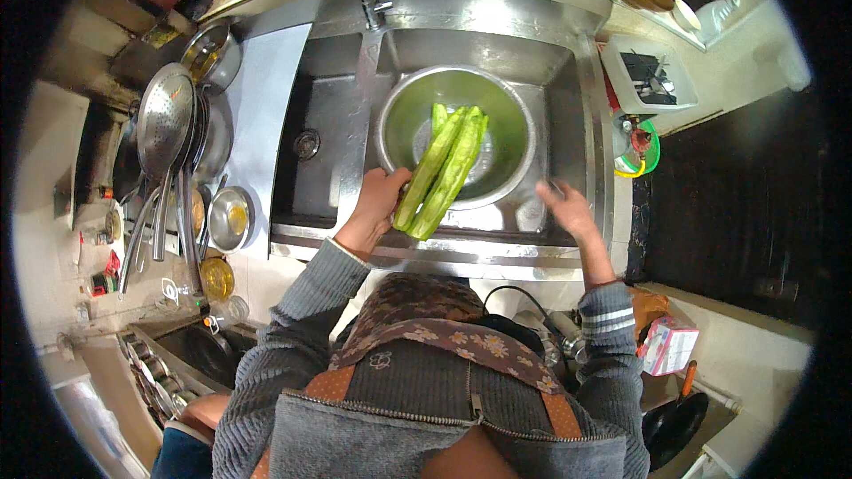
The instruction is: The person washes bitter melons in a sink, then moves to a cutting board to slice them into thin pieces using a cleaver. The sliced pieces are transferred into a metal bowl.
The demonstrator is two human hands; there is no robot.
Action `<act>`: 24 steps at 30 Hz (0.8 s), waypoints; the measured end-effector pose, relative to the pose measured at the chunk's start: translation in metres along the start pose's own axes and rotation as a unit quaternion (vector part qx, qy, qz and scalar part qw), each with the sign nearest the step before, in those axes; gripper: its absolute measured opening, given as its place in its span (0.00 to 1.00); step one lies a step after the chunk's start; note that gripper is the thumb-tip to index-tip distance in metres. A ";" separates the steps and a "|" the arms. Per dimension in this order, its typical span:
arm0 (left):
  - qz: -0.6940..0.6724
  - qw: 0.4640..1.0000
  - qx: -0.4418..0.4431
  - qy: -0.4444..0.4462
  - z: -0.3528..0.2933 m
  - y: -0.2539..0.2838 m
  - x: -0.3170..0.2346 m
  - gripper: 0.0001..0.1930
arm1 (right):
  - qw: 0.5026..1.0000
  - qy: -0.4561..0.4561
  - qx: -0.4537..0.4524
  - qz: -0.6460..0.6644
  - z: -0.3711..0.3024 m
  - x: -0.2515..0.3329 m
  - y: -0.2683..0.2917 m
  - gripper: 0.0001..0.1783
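Steel sink mid-frame, long green gourds slanting lower-left to upper-right. Left hand grips the low end, fingertips hidden; right hand's blurry, can't tell its grip.

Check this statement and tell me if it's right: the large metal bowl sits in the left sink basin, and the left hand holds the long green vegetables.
The basin is wrong: the head view shows the large metal bowl in the right sink basin. The left hand does hold the long green vegetables.
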State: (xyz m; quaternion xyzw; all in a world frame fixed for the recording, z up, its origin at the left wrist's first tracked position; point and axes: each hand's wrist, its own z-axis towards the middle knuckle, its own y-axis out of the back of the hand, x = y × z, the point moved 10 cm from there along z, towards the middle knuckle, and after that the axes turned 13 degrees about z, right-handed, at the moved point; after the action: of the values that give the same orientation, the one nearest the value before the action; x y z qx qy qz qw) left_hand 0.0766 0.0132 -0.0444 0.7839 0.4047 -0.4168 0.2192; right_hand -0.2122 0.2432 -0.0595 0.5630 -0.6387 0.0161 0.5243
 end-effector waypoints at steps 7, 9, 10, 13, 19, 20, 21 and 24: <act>0.098 0.995 -0.025 0.012 -0.005 0.007 0.009 0.11 | 0.990 0.079 -0.073 -0.093 -0.032 -0.017 0.037 0.32; 0.073 0.997 -0.018 0.009 -0.011 0.000 0.010 0.11 | 0.994 0.093 -0.058 0.015 -0.035 -0.029 0.040 0.30; 0.060 0.998 -0.016 0.009 -0.015 0.000 0.012 0.12 | 0.994 0.095 -0.058 0.010 -0.039 -0.034 0.042 0.30; 0.075 0.996 -0.040 0.024 -0.023 0.004 0.017 0.10 | 0.997 0.070 -0.041 0.012 -0.054 -0.019 0.053 0.29; 0.055 0.998 -0.026 0.017 -0.015 -0.003 0.019 0.10 | 0.974 0.024 -0.114 -0.194 -0.071 -0.032 0.072 0.24; 0.010 0.999 -0.037 0.029 -0.019 -0.004 0.020 0.09 | 0.976 0.016 -0.111 -0.189 -0.073 -0.037 0.070 0.24; 0.017 0.999 -0.039 0.023 -0.022 -0.004 0.017 0.09 | 0.977 0.009 -0.107 -0.184 -0.072 -0.044 0.067 0.24; 0.024 0.998 -0.043 0.041 -0.031 -0.010 0.012 0.09 | 0.957 0.004 -0.189 -0.222 -0.087 -0.045 0.083 0.30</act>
State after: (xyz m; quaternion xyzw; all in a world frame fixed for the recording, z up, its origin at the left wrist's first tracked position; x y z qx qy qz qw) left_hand 0.0868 0.0454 -0.0370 0.7999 0.4116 -0.3609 0.2458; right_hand -0.2249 0.3588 -0.0035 0.5810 -0.4868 -0.2195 0.6142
